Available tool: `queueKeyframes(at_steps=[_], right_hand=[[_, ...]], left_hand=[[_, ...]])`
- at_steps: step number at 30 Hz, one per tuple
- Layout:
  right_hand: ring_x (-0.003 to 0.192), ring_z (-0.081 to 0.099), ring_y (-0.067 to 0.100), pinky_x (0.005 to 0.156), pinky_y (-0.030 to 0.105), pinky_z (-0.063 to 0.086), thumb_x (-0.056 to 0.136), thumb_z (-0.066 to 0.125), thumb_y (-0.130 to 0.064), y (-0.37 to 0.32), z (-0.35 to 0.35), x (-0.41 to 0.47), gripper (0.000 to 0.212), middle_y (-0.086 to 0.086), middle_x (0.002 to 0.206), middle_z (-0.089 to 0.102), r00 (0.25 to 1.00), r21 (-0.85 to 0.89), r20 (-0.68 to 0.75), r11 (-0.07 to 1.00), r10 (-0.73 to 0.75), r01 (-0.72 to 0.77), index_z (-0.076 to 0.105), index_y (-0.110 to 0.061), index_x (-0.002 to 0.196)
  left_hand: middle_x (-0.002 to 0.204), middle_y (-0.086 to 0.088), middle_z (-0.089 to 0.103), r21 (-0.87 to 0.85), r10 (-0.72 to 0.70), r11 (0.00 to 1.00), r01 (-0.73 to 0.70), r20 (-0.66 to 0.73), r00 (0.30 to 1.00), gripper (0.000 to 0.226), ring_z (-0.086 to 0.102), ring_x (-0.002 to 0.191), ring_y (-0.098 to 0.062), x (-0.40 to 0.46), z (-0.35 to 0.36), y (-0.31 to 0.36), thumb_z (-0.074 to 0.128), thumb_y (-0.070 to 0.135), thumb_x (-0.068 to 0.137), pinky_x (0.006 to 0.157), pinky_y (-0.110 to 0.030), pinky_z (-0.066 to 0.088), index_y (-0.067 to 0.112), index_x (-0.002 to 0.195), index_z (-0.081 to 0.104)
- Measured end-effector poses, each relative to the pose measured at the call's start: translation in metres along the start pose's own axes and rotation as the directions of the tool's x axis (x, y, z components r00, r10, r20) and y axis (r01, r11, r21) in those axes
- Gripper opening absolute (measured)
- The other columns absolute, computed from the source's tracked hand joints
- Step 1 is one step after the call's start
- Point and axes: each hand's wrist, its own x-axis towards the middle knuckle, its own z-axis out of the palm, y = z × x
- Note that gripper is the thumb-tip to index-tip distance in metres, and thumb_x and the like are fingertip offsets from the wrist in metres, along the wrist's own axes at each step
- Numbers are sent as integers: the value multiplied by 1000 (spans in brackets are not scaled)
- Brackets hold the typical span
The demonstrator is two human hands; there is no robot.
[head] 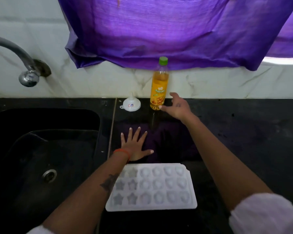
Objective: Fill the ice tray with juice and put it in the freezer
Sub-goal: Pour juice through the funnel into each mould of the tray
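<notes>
step in hand looks like fetching the juice: right hand (178, 107), fingers spread and holding nothing, nears the upright green-capped yellow juice bottle (159, 85) at the wall, left hand (135, 146) flat on the black tabletop (243, 132), white moulded plastic ice tray (151, 187) empty nearby; next, grip and uncap.

On the black worktop (243, 132) a white ice tray (152, 187) with star and heart moulds lies at 6 o'clock. The left hand (135, 146) rests flat, fingers spread, just beyond it. At 12 o'clock stands a juice bottle (159, 86), green-capped; the right hand (178, 107) reaches beside its base, fingers spread. A white funnel (131, 103) sits at the bottle's 9 o'clock.
</notes>
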Motion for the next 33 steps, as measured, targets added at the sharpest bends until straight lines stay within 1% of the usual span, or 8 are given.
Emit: queueKeyframes(at_steps=[5,7,11,17,23,29,31,33], right_hand=[[125,45,34,102,45,42,72,77,-35,-22,23,68,96,16,138,44,992,226,-122,974,34,-6,18,-14,144],[120,49,34,98,42,44,72,77,-35,-24,34,81,91,15,133,48,980,292,-182,956,73,-17,20,-14,139],[111,55,34,90,39,45,72,75,-36,-18,39,87,74,14,123,55,953,240,-298,971,60,14,33,-11,127],[106,57,34,86,40,47,66,78,-42,2,22,38,75,14,118,59,937,203,-350,976,4,71,40,-9,122],[100,62,28,78,29,46,61,81,-44,28,8,-48,76,10,113,64,923,173,-382,978,-43,117,44,-14,122],[91,66,24,74,30,48,58,82,-46,50,13,-107,70,3,101,68,901,160,-434,984,-1,78,48,-19,113],[91,66,23,76,33,51,58,81,-49,53,17,-119,71,1,101,68,898,177,-439,982,14,72,47,-20,114],[96,64,22,80,36,52,60,80,-49,52,20,-127,75,0,107,66,923,204,-385,976,15,69,44,-21,120]], left_hand=[[153,3,-32,20,14,1000,-15,16,1000,88,-34,138,-30,12,16,-10,31,73,84,106,-57,-22,34,146,-17],[152,3,-34,24,17,1000,-17,23,1000,88,-36,136,-30,14,18,-10,30,73,84,105,-56,-25,34,146,-19],[151,3,-36,28,8,1000,-9,36,999,88,-39,135,-30,17,20,-12,29,74,84,103,-57,-26,35,145,-21],[152,5,-35,-12,10,1000,-9,44,999,87,-37,136,-29,14,16,-10,31,72,85,105,-56,-25,36,146,-19],[155,5,-29,-29,14,999,-14,5,1000,85,-32,139,-29,7,12,-8,31,73,85,108,-56,-21,36,147,-13],[160,3,-11,-63,-8,998,4,-68,998,83,-16,145,-30,1,5,-3,43,68,84,112,-57,-10,34,150,4],[161,1,3,-123,-16,992,5,-86,996,76,-3,146,-31,-3,-4,4,51,57,87,114,-60,1,31,150,16],[157,-2,22,-272,22,960,-60,-141,990,74,18,144,-28,-11,-13,13,60,46,86,115,-56,17,28,148,24]])
